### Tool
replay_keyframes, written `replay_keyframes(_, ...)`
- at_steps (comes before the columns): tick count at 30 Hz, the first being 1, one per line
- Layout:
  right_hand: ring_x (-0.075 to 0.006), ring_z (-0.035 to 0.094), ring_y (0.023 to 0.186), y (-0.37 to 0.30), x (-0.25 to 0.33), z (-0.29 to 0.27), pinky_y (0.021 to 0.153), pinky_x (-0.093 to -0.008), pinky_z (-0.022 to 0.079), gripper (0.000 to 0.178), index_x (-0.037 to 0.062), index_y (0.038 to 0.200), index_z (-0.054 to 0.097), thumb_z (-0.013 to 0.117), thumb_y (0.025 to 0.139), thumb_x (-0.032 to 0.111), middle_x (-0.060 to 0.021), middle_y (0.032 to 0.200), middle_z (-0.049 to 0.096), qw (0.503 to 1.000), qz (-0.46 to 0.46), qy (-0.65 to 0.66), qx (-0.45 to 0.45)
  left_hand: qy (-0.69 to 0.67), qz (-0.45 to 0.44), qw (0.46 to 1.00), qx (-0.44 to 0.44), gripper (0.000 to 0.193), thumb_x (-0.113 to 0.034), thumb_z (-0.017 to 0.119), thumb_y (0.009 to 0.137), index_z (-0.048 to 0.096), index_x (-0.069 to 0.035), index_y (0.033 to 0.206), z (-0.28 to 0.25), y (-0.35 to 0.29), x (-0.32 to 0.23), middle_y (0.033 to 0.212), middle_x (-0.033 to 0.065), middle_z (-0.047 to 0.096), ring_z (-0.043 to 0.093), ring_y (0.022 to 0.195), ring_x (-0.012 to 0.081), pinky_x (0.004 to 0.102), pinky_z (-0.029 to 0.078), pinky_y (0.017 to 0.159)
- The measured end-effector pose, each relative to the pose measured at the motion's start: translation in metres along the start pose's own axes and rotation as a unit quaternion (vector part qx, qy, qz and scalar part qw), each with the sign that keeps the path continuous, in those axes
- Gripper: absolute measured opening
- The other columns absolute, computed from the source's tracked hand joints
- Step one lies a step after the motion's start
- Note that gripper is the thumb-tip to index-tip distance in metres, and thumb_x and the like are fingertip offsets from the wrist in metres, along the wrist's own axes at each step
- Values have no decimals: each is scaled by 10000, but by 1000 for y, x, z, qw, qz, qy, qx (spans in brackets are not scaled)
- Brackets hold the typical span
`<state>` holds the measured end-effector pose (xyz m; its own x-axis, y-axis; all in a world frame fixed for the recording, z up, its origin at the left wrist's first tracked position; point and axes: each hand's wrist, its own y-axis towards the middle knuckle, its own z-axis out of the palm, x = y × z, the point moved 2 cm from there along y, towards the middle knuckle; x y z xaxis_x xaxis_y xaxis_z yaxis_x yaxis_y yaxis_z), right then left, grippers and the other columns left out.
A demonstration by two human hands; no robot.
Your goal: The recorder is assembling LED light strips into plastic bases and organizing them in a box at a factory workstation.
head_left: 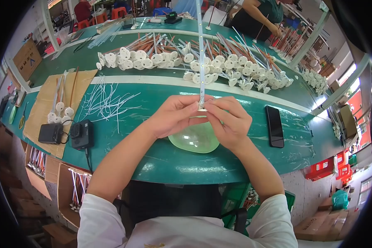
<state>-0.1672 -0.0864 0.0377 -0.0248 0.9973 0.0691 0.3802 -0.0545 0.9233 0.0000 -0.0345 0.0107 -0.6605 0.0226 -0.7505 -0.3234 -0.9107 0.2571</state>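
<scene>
Between my two hands stands an upright LED light rod (201, 53), a thin clear strip with small dots of light parts along it. My left hand (173, 116) is closed on its lower end, thumb and fingers pinching near the small white base. From the other side my right hand (230, 120) pinches the same end, fingertips close against the left thumb. The fingers hide most of the base. Under my hands rests a pale green, translucent round dish (194, 139), its far part covered by them.
Several rods with white disc ends (142, 58) lie piled across the table (153, 163). Thin white wires (111, 99) lie left, beside cardboard (43, 103) with more rods and two black devices (82, 134). A phone (274, 126) lies right. Another person (258, 16) works at the far side.
</scene>
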Motion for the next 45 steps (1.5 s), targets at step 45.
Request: replay_keyframes(45,-180,679,713,-2,5,2,643,-287,547,211,-11,952,702,754,751,-42,-123,864,708,986,148,-73,21,221,115,959,-138,284,-94,664,922,640,60,1160,-13,-2,-14,1066,157,701,699,963,229,336,568,900)
